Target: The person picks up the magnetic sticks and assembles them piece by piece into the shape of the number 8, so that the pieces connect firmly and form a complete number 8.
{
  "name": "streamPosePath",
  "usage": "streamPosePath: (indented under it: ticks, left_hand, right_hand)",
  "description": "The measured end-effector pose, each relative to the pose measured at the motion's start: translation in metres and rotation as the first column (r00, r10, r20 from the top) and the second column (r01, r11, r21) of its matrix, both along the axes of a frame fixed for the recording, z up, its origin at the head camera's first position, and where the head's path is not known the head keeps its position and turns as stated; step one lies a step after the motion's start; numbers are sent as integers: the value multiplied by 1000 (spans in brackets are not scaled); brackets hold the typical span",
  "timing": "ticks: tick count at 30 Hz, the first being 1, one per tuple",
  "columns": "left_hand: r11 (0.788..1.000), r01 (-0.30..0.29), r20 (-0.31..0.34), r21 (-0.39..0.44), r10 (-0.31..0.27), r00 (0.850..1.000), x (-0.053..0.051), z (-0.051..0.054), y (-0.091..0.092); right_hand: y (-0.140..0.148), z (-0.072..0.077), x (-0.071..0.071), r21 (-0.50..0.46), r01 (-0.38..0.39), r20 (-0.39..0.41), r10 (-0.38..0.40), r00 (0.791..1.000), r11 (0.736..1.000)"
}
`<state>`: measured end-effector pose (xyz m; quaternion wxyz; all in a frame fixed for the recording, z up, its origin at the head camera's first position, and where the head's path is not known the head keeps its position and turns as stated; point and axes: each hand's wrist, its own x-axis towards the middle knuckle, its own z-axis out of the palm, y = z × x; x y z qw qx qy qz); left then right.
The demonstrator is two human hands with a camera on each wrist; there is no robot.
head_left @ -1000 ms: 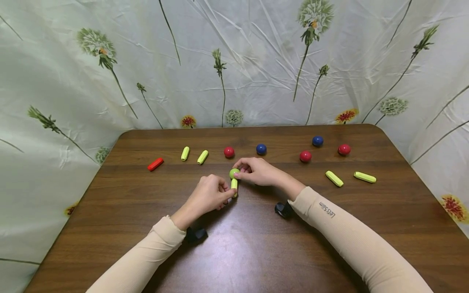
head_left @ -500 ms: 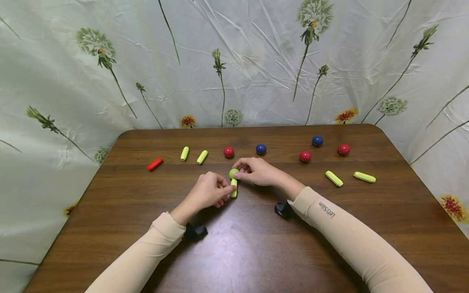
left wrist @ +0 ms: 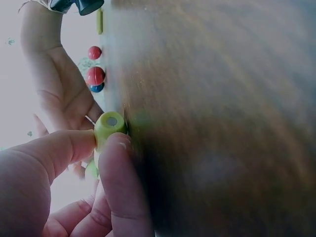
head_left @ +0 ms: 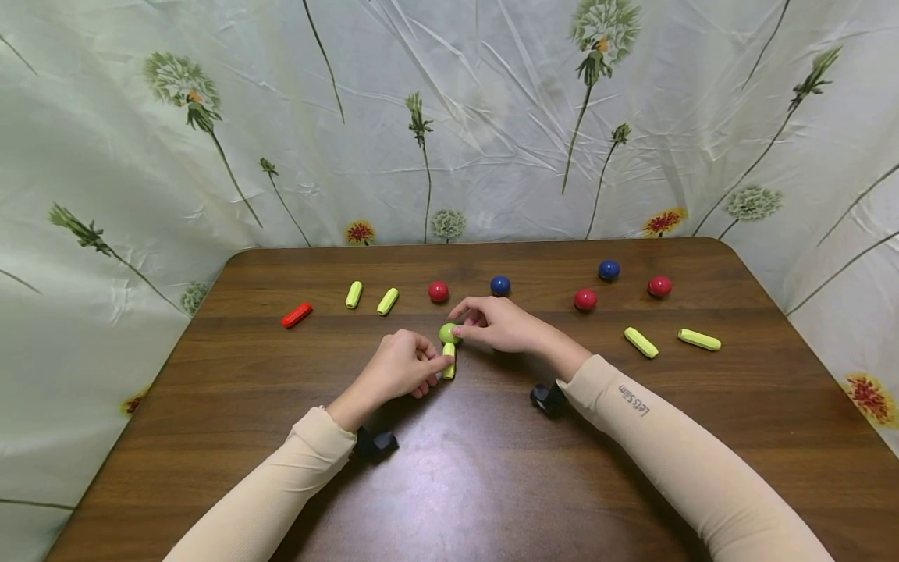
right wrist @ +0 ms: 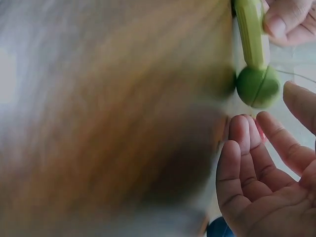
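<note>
My left hand (head_left: 402,364) pinches a yellow-green ribbed stick (head_left: 449,364) between thumb and finger, low over the table. A round grey disc, like a magnet, shows in the end of the stick (left wrist: 106,129) in the left wrist view. A green ball (head_left: 447,334) sits against the stick's far end, touching it. Around the ball, without gripping it, my right hand (head_left: 500,325) hovers; the right wrist view has its fingers parted from the ball (right wrist: 257,88), thumb and fingers apart.
Farther back on the brown table (head_left: 449,484) lie a red stick (head_left: 296,315), several yellow-green sticks (head_left: 641,343), red balls (head_left: 438,292) and blue balls (head_left: 500,286). Behind the table's far edge hangs a flower-print cloth (head_left: 506,117).
My right hand has let go of the green ball and drawn slightly back to the right. The left hand shifted a little along the stick, then stayed still; ball and stick remain joined.
</note>
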<state>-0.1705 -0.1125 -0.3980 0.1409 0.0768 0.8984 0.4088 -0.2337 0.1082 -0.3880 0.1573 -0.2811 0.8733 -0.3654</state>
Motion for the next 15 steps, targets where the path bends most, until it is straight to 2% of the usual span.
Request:
streamPosePath:
  ticks: [7,15]
  left_hand:
    - [1000,0,0,-1,0,1000,0,1,1]
    - [1000,-3,5,-1,3,1000,0,-1,1]
  right_hand:
    - [17,11,-5,-11,77,-58,-77,995,997]
    - [41,18,-15,-27,226,-119,-227,967,974]
